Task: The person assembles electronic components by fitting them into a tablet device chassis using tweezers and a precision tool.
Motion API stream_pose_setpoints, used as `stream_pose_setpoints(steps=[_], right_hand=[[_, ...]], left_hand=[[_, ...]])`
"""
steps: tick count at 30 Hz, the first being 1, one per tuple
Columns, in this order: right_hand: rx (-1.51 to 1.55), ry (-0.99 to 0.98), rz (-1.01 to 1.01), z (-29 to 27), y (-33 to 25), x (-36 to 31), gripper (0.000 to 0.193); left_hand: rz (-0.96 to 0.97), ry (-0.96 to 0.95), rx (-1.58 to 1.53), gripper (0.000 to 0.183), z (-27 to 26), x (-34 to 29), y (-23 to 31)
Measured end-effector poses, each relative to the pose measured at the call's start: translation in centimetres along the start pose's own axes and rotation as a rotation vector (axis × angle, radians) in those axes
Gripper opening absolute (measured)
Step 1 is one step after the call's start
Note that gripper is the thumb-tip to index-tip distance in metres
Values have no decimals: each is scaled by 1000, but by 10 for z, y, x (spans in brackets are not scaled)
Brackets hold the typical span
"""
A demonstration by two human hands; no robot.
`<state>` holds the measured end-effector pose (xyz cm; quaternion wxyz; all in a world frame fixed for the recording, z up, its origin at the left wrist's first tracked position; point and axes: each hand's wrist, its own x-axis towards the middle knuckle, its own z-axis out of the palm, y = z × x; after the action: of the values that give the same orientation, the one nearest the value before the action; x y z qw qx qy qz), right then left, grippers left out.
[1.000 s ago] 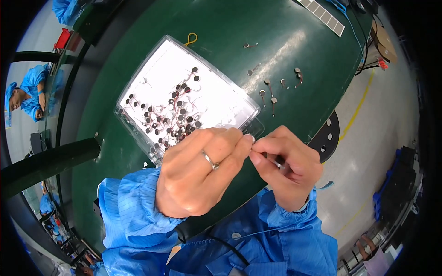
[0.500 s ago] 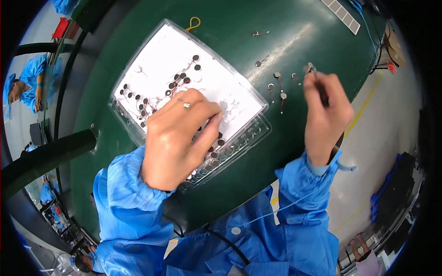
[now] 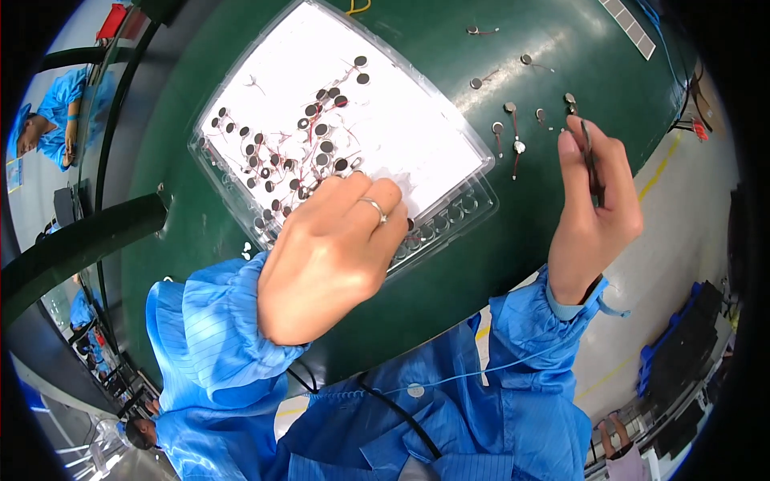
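My left hand (image 3: 333, 248) is over the near edge of a white sheet (image 3: 401, 120) on a clear plastic tray (image 3: 480, 164). Its fingers are curled and pinched together; what they hold, if anything, is hidden. Around its fingertips lie many small round discs (image 3: 326, 147) with black faces and thin red wires. My right hand (image 3: 597, 204) is closed on dark tweezers (image 3: 593, 160), above the green table to the right of the tray. Just beyond the tweezers is a silvery disc (image 3: 569, 99).
Several wired discs (image 3: 519, 147) are scattered on the green table (image 3: 433, 321) right of the tray. A strip of pale squares (image 3: 630, 30) lies at the far right, by blue cables (image 3: 651, 12). A dark curved tube (image 3: 96, 232) reaches in from the left. Another person (image 3: 54, 120) sits at far left.
The view has shifted, so the tray sits higher and further right. My right hand has turned, showing more of the tweezers. The disc formerly at their tips now shows beyond them.
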<state>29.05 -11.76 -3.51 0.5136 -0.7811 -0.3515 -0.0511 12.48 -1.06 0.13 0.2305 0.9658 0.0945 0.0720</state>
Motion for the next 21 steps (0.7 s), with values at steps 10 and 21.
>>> stream_pose_setpoints(steps=[10,21], right_hand=[[45,-135,-64,-12,-26,-15,23],[271,-345,-8,-12,-42,-25,24]], left_hand=[[103,-119,264,21,-3,6,7],[-140,112,-222,15,-30,5,8]])
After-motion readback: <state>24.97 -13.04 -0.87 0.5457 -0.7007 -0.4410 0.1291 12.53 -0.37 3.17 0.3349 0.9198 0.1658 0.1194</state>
